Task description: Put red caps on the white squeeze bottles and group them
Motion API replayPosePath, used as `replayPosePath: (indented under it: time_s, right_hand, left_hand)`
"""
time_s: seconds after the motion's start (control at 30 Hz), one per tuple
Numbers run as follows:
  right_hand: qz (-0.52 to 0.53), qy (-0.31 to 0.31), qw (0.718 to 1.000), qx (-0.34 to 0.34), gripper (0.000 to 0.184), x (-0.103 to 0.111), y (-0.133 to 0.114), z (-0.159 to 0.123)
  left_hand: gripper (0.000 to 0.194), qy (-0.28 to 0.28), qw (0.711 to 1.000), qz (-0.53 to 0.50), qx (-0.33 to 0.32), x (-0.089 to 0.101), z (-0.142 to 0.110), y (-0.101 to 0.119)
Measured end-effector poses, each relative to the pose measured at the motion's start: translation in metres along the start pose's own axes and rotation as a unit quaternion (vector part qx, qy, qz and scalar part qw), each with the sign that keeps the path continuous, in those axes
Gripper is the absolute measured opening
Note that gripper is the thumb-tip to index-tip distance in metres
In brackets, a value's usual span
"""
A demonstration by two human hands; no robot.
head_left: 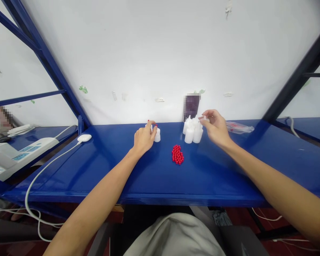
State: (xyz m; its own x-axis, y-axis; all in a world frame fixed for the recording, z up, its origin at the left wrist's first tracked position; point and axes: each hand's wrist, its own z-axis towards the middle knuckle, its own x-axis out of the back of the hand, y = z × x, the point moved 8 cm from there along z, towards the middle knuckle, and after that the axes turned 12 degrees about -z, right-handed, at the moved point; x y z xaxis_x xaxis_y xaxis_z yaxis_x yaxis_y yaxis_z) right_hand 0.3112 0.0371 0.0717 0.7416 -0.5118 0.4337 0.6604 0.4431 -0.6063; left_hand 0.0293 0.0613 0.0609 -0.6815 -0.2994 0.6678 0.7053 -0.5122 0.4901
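My left hand (pixel 144 138) is at the small group of white dropper bottles with red caps, its thumb and finger closed around one of them, mostly hidden by the hand. Just right of the thumb stands another red-capped bottle (pixel 157 136), upright. Over to the right, my right hand (pixel 216 127) pinches the top of a white bottle (pixel 204 118) at the edge of a tight cluster of uncapped white bottles (pixel 193 131) with pointed nozzles. Between the hands and nearer to me lies a loose patch of small red caps (pixel 177 155).
A phone-like dark panel (pixel 191 106) leans on the wall behind the cluster. Beyond my right hand lies a clear plastic bag (pixel 239 127). To the left are a white cabled device (pixel 84 138) and a power strip (pixel 29 154). Blue frame posts (pixel 49 64) flank the blue table (pixel 202 185).
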Motion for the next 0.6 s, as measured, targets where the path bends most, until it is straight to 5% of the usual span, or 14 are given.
replayPosePath:
  time_s: [0.13,0.27,0.43,0.6]
  right_hand:
    - [0.013,0.035,0.998,-0.043,0.017,0.004,0.0,-0.003]
    - [-0.061,0.026,0.996,-0.058,0.018,0.007,0.0,-0.004]
    - [-0.127,0.017,0.991,-0.043,0.016,0.008,-0.003,-0.005]
    - [-0.137,0.024,0.989,-0.045,0.016,0.01,-0.003,-0.005]
  left_hand:
    - [0.025,-0.002,0.996,-0.043,-0.08,-0.002,-0.006,0.016]
    - [0.023,-0.101,0.973,-0.091,-0.185,-0.022,-0.021,0.04]
    - [0.029,-0.213,0.951,-0.094,-0.206,-0.045,-0.035,0.051]
    - [0.031,-0.257,0.936,-0.074,-0.228,-0.055,-0.043,0.051]
